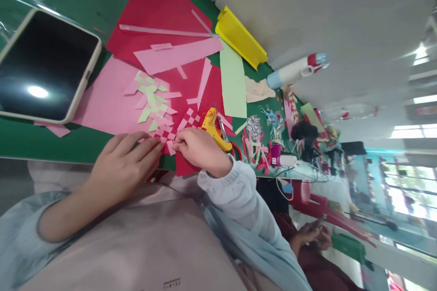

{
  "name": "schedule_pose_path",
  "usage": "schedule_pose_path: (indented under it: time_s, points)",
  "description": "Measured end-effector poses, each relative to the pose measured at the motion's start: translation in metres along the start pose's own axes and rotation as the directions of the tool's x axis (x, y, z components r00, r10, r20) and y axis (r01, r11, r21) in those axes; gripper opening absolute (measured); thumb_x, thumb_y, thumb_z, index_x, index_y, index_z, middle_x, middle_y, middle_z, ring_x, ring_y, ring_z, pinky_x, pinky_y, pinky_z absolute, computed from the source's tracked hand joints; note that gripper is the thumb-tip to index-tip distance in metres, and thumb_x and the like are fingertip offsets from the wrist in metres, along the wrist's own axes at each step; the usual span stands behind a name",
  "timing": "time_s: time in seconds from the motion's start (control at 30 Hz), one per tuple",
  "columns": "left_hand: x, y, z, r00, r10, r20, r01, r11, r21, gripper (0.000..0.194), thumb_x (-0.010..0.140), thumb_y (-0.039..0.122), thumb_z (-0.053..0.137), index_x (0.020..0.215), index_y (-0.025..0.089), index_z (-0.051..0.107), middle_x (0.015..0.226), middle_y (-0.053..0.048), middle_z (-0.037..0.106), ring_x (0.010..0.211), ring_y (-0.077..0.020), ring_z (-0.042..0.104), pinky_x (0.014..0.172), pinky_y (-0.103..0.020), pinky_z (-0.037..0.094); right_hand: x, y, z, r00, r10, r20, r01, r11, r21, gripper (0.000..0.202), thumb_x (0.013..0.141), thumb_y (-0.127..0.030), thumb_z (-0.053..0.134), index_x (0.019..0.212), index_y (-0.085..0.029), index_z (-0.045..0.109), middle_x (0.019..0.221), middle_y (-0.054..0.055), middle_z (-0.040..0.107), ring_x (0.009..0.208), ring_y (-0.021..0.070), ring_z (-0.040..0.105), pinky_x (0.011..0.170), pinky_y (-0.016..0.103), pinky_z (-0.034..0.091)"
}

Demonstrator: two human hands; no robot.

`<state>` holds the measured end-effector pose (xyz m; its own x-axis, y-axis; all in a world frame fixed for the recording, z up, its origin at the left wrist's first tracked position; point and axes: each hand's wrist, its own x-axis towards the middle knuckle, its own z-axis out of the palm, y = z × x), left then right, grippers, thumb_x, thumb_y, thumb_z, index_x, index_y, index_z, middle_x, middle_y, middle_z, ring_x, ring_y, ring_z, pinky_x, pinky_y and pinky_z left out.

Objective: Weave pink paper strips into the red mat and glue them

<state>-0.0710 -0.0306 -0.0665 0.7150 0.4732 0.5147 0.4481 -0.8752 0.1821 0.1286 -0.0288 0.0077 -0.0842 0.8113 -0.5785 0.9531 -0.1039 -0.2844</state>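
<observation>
A woven piece of pink and red paper strips lies at the near edge of the green table, between my two hands. My left hand has its fingers bent together, with the fingertips at the left side of the weave. On the right side, my right hand pinches the end of the weave between thumb and curled fingers. Just beyond it rests a yellow glue gun beside scissors. Another woven piece in green and pink lies on a pink sheet.
A phone lies at the far left. Red sheets, a pale green strip, a yellow folded piece, a bottle and paper scraps spread beyond. Another person's hands hold a phone at the right.
</observation>
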Motion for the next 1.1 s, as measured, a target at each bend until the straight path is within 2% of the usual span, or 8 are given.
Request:
schedule_pose_path:
  time_s: [0.17, 0.33, 0.6, 0.87, 0.97, 1.1]
  points:
    - [0.005, 0.001, 0.000, 1.000, 0.002, 0.005, -0.002, 0.999, 0.054, 0.024, 0.096, 0.024, 0.054, 0.114, 0.017, 0.069, 0.103, -0.009, 0.075, 0.098, -0.0287, 0.063, 0.079, -0.041, 0.046, 0.006, 0.000, 0.000, 1.000, -0.004, 0.027, 0.007, 0.996, -0.093, 0.024, 0.096, -0.025, 0.062, 0.075, -0.016, 0.071, 0.086, 0.006, 0.074, 0.080, 0.0171, 0.064, 0.068, 0.029, 0.035]
    - [0.009, 0.002, -0.001, 1.000, 0.015, 0.015, -0.017, 0.995, 0.101, 0.023, 0.097, 0.026, 0.054, 0.111, 0.019, 0.070, 0.098, -0.007, 0.074, 0.094, -0.0272, 0.063, 0.078, -0.041, 0.044, 0.009, -0.002, 0.000, 0.999, 0.003, 0.037, 0.003, 0.990, -0.142, 0.024, 0.097, -0.027, 0.059, 0.080, -0.016, 0.071, 0.091, 0.007, 0.076, 0.085, 0.0201, 0.067, 0.068, 0.031, 0.037]
    - [0.012, 0.010, -0.004, 0.996, 0.053, 0.073, -0.067, 0.978, 0.197, 0.027, 0.092, 0.013, 0.053, 0.113, 0.015, 0.071, 0.104, -0.010, 0.073, 0.094, -0.0288, 0.063, 0.079, -0.044, 0.045, 0.008, -0.010, -0.008, 0.996, 0.043, 0.081, -0.029, 0.985, -0.168, 0.022, 0.097, -0.025, 0.055, 0.088, -0.015, 0.072, 0.097, 0.010, 0.077, 0.090, 0.0222, 0.069, 0.069, 0.031, 0.040]
    - [0.013, 0.011, -0.008, 0.985, -0.072, 0.159, 0.066, 0.997, 0.041, 0.031, 0.096, 0.018, 0.048, 0.117, 0.024, 0.070, 0.102, -0.010, 0.073, 0.097, -0.0290, 0.064, 0.083, -0.047, 0.046, 0.009, -0.013, -0.012, 0.992, 0.050, 0.120, -0.028, 0.984, -0.178, 0.020, 0.095, -0.025, 0.055, 0.090, -0.015, 0.072, 0.096, 0.011, 0.077, 0.090, 0.0242, 0.069, 0.066, 0.031, 0.037]
    - [0.013, 0.010, -0.007, 0.984, -0.061, 0.167, 0.050, 0.996, 0.067, 0.029, 0.096, 0.020, 0.047, 0.115, 0.021, 0.069, 0.105, -0.011, 0.072, 0.102, -0.0313, 0.064, 0.085, -0.049, 0.046, 0.010, -0.014, -0.013, 0.994, 0.030, 0.109, -0.010, 0.984, -0.180, 0.019, 0.093, -0.024, 0.055, 0.088, -0.015, 0.071, 0.092, 0.012, 0.076, 0.087, 0.0240, 0.067, 0.064, 0.031, 0.034]
    - [0.008, 0.002, -0.006, 0.991, -0.086, 0.101, 0.083, 0.996, 0.034, 0.026, 0.096, 0.023, 0.048, 0.114, 0.015, 0.064, 0.111, -0.014, 0.071, 0.103, -0.0315, 0.063, 0.085, -0.047, 0.047, 0.010, -0.011, -0.017, 0.990, 0.035, 0.133, -0.017, 0.991, -0.133, 0.015, 0.089, -0.021, 0.058, 0.079, -0.015, 0.068, 0.081, 0.008, 0.071, 0.075, 0.0185, 0.061, 0.061, 0.029, 0.031]
